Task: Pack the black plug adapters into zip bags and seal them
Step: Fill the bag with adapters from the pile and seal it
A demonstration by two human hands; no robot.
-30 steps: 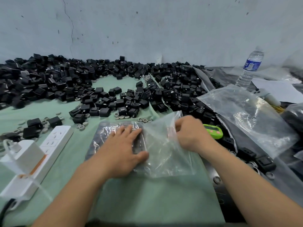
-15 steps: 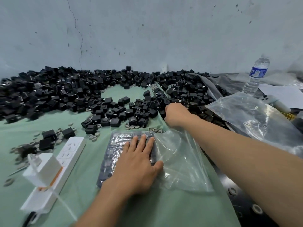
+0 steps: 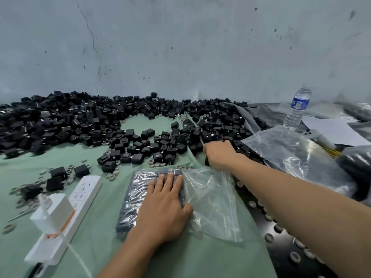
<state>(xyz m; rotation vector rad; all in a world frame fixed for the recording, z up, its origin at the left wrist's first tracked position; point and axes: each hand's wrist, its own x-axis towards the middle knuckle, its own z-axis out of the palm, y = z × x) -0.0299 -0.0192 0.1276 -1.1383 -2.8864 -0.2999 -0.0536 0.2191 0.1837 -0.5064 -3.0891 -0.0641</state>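
The right hand (image 3: 220,154) has left the zip bag (image 3: 212,199) for the adapter pile (image 3: 220,125), its grip hidden; the flat left hand (image 3: 164,207) pins the packed rows (image 3: 136,189), so filling continues.

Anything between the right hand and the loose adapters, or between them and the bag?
Nothing visible. The right hand is on the adapter pile; the zip bag lies right beside it, left hand pressing only its filled part.
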